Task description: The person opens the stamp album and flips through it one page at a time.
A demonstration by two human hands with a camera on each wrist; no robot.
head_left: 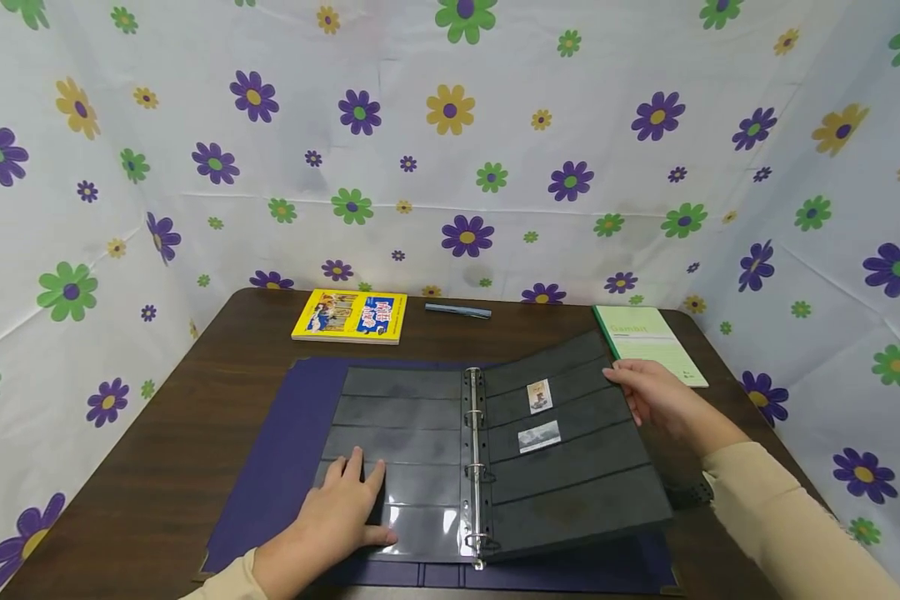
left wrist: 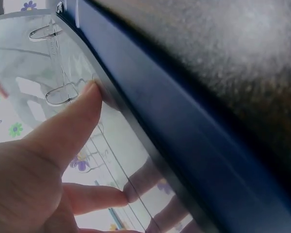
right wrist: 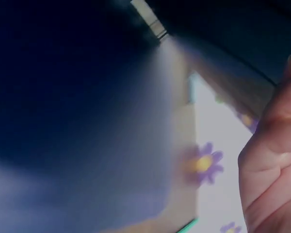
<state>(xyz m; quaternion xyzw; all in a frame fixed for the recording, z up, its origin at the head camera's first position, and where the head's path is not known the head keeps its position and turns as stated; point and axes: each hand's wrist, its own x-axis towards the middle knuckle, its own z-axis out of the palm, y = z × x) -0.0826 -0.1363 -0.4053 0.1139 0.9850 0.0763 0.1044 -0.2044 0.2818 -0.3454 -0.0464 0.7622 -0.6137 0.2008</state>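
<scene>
A stamp album [head_left: 262,475] with a dark blue cover lies spread on the table, its black pocket pages held by a metal ring spine [head_left: 475,450]. On the left page [head_left: 401,417], glossy and bare of stamps, my left hand [head_left: 337,508] rests with fingers spread; the left wrist view shows its thumb and fingers touching the clear surface. My right hand [head_left: 663,400] pinches the outer edge of the right-hand pages [head_left: 570,492], which are raised and tilted above the cover. Two small stamps, one upright [head_left: 539,397] and one sideways [head_left: 539,437], sit in that page's pockets.
Behind the album, a yellow book [head_left: 348,317] lies at the back left and a blue-grey pen [head_left: 457,311] at the back middle. A pale green notebook [head_left: 648,337] is beyond my right hand. Flower-printed cloth surrounds the dark wooden table [head_left: 142,442].
</scene>
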